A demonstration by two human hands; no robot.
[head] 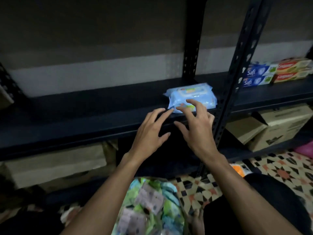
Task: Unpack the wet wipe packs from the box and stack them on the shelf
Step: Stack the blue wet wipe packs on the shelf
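Looking at one blue wet wipe pack [191, 97] lying flat on the shelf [84, 116], close to the front edge and just beside the upright post [227, 99]. My left hand [150, 133] and right hand [198, 131] are both spread open, gripping nothing, fingertips at the pack's near side. My worry is that a careless nudge drags that slippery pack off the lip, down onto the other packs [149, 206] below.

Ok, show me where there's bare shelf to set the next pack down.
The shelf board lies bare from the blue wipe pack leftward to the upright at the left edge: the widest patch. Crowded: the pack's front, where the left hand and right hand reach, and past the front post, where toothpaste boxes fill the back.
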